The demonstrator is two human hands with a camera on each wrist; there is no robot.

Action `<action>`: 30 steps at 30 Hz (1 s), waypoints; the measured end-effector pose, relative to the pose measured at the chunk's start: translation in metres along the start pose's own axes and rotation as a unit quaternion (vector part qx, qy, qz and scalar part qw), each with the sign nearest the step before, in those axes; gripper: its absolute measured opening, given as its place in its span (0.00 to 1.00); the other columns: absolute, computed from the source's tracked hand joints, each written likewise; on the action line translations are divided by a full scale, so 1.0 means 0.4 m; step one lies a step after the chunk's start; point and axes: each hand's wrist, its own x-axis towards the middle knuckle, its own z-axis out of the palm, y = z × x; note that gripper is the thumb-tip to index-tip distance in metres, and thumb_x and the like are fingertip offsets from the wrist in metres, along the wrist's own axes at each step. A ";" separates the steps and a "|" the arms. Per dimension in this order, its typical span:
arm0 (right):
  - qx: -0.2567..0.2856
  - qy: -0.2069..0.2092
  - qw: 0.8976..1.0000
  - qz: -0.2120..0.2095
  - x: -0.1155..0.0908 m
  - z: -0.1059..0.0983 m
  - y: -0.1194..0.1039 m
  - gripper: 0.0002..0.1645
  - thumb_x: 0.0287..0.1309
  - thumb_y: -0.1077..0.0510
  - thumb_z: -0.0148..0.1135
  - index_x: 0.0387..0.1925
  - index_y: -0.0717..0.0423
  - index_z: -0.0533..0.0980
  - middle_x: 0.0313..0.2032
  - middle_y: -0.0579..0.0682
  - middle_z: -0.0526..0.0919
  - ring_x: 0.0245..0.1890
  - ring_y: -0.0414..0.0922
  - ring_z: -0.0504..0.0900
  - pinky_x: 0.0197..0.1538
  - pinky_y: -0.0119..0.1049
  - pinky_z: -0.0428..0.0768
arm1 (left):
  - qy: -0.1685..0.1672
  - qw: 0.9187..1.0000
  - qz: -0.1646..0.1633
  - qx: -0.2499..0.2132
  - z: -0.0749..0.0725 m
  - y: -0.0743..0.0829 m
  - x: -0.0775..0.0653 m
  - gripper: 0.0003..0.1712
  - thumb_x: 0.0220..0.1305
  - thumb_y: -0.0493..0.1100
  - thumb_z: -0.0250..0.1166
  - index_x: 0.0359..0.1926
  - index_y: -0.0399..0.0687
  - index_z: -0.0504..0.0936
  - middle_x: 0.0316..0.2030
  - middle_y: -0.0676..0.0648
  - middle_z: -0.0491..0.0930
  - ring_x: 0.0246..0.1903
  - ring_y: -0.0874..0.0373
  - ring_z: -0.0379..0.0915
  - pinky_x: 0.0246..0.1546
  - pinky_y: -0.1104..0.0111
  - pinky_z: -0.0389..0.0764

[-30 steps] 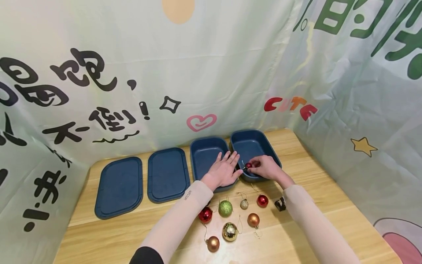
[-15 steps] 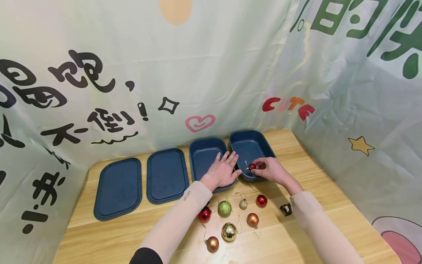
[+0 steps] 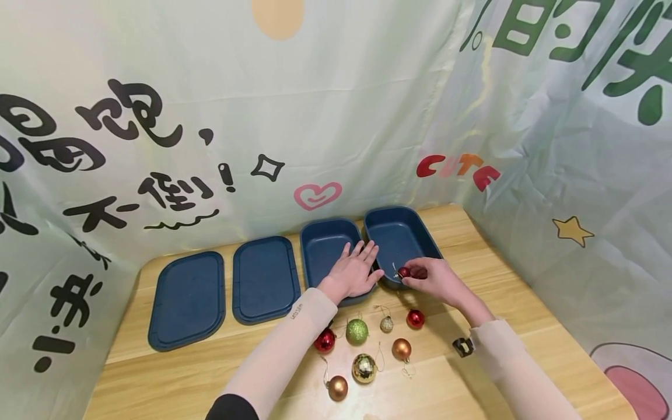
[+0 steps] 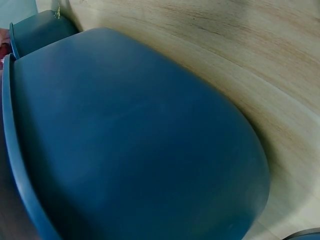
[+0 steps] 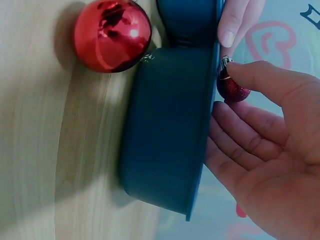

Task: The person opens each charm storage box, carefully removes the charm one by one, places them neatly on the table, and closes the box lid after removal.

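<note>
My right hand pinches a small dark-red glitter bauble over the near end of the right blue box. In the right wrist view, the thumb presses near the silver cap of the bauble, with fingers behind it, at the height of the box rim. My left hand lies with straight, spread fingers across the near right rim of the neighbouring blue box. The left wrist view shows only the outer wall of a box; the left fingers are out of sight there.
Nearer on the wooden table lie several baubles: shiny red, green glitter, small champagne, mirrored gold, copper, another copper and another red. Two blue lids lie left. Printed cloth hangs behind.
My right hand has drawn slightly right and toward me with the red glitter bauble, from deeper over the right box to its near rim. The left hand keeps its place.
</note>
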 end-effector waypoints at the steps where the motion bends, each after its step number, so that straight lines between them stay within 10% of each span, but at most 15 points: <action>1: 0.003 0.005 1.000 -0.003 -0.004 -0.002 -0.003 0.15 0.62 0.59 0.75 0.48 0.64 0.86 0.38 0.53 0.91 0.39 0.46 0.89 0.46 0.46 0.89 | 0.001 1.000 0.000 0.000 -0.001 0.000 0.000 0.42 0.84 0.67 0.35 0.86 0.50 0.48 0.86 0.47 0.45 0.85 0.48 0.40 0.85 0.48 0.43; 30: -0.009 0.038 0.998 -0.043 -0.132 0.012 -0.042 0.13 0.59 0.59 0.77 0.45 0.58 0.87 0.36 0.46 0.91 0.37 0.45 0.88 0.40 0.43 0.88 | 0.001 1.000 0.003 0.006 0.002 -0.003 0.002 0.41 0.84 0.66 0.34 0.86 0.50 0.48 0.86 0.47 0.45 0.85 0.48 0.39 0.85 0.48 0.43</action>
